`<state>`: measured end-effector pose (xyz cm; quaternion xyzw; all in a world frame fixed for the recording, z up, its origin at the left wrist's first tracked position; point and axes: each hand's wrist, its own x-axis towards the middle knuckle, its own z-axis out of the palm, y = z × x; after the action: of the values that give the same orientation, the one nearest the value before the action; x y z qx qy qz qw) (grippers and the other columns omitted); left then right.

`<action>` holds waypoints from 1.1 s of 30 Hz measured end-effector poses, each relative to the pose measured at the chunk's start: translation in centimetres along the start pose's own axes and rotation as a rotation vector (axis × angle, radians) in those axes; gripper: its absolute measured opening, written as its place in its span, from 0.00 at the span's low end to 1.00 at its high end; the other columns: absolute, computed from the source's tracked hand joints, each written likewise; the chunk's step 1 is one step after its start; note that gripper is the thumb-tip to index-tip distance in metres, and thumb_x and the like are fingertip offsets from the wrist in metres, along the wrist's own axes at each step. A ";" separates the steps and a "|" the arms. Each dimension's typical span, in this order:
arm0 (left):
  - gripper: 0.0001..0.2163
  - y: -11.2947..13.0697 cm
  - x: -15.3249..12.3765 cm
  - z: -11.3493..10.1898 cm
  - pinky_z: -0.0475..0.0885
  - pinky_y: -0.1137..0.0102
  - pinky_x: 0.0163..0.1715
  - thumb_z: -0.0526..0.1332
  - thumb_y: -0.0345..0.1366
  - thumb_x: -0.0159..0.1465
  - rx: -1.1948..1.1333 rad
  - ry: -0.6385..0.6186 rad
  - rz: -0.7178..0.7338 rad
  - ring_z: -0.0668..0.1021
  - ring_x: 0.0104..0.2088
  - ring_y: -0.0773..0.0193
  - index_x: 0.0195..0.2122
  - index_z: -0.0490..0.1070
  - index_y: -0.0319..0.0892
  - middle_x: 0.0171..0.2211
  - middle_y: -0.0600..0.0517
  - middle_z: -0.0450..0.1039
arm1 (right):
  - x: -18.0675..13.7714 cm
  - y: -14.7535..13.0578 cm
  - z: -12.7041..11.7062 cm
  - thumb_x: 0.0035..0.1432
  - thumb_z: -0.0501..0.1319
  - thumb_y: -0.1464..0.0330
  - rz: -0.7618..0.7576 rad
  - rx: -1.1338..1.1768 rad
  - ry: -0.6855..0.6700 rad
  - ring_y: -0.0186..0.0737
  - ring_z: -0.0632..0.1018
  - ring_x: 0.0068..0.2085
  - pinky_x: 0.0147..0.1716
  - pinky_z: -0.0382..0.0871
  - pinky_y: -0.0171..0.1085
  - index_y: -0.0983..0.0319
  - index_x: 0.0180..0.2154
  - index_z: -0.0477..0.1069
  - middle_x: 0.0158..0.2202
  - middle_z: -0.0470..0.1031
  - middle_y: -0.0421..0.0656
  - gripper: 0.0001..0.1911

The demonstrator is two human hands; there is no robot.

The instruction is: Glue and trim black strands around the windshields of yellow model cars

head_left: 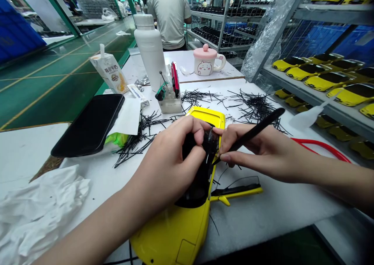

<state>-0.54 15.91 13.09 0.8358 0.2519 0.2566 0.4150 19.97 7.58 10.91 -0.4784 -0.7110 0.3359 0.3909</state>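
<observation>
A yellow model car (172,234) with a black roof lies on the white-covered bench, one door (242,193) swung open to the right. My left hand (178,156) rests over the roof, its fingers curled and closed on the car body. In my right hand (251,148), a slim black pen-shaped tool (257,129) is pinched between thumb and fingers. Its pointed tip touches or nearly touches the door opening on the car's right side. A thin dark wire loops above the open door. My left hand hides much of the cabin.
Black strips (257,107) lie scattered beyond the car and to its left. Behind stand a small holder (171,105) with tools, a white bottle (150,50), a mug (204,64) and a drink carton (111,74). A phone (87,124) lies left; shelves (309,89) hold yellow cars at right.
</observation>
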 end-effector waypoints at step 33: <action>0.07 -0.2 -0.9 0.1 0.70 0.59 0.50 0.56 0.26 0.60 0.164 -0.071 -0.026 0.74 0.47 0.56 0.33 0.59 0.46 0.44 0.51 0.74 | 18.7 2.8 -0.3 0.68 0.66 0.61 0.054 -0.337 0.119 0.37 0.78 0.35 0.37 0.76 0.40 0.64 0.44 0.74 0.37 0.77 0.40 0.12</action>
<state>-1.23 15.38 12.65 0.8722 0.2680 0.1999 0.3571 16.96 26.16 13.12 -0.5750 -0.7198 0.1933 0.3375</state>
